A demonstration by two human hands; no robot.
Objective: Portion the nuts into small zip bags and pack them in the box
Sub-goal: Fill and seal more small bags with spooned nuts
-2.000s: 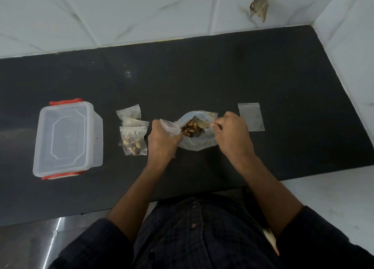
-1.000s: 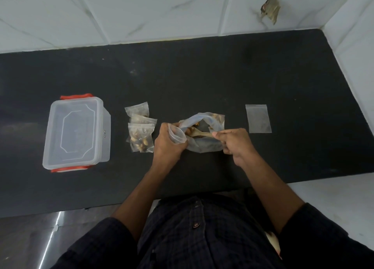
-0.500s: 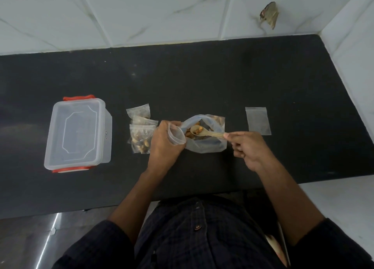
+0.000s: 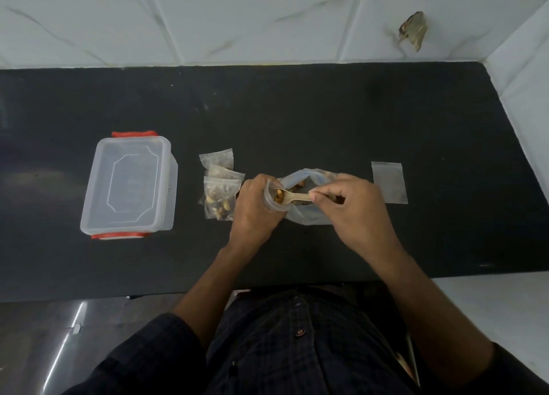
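A small bag [image 4: 271,200] is held open in the closed left hand [image 4: 252,209]. A spoon [image 4: 292,198] of nuts, pinched by the right hand [image 4: 352,207], is tipped into its mouth, over the big bag [image 4: 309,216].

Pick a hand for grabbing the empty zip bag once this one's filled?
Right. The empty zip bag lies flat just beyond the right hand, which holds only the spoon. The left hand is on the far side, holding the small bag open.

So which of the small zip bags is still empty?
The flat bag lying alone right of the right hand; the three beside the box hold nuts.
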